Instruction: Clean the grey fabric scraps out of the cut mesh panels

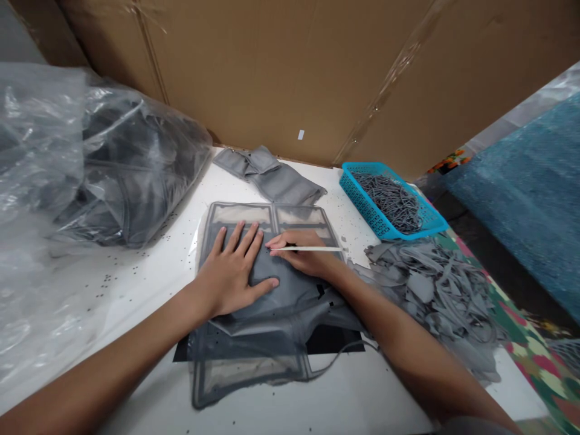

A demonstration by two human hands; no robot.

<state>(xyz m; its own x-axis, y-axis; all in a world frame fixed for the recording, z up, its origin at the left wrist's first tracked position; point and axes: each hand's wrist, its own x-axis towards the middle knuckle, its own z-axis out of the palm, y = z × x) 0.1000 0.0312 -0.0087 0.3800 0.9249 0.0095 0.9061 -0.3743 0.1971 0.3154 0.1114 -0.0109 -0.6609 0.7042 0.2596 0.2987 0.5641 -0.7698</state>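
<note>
My left hand point(233, 275) lies flat with fingers spread on a grey fabric piece point(267, 266) that has dark seam lines and sheer, pale panels along its edges. Just right of it, my right hand point(303, 254) is closed around a thin white stick-like tool point(315, 248), whose exact kind I cannot make out. The fingertips of that hand rest at the fabric's middle. Under the fabric, part of a black sheet point(335, 339) shows. A thin grey cord point(347, 348) curls out from the fabric's lower right side.
Behind the fabric lie folded grey pieces point(285, 181) on the white table point(149, 278), before a cardboard wall point(254, 72). A blue basket point(369, 208) of grey cords stands right, above a heap of grey scraps point(444, 290). A clear plastic bag point(136, 163) of grey pieces fills the left.
</note>
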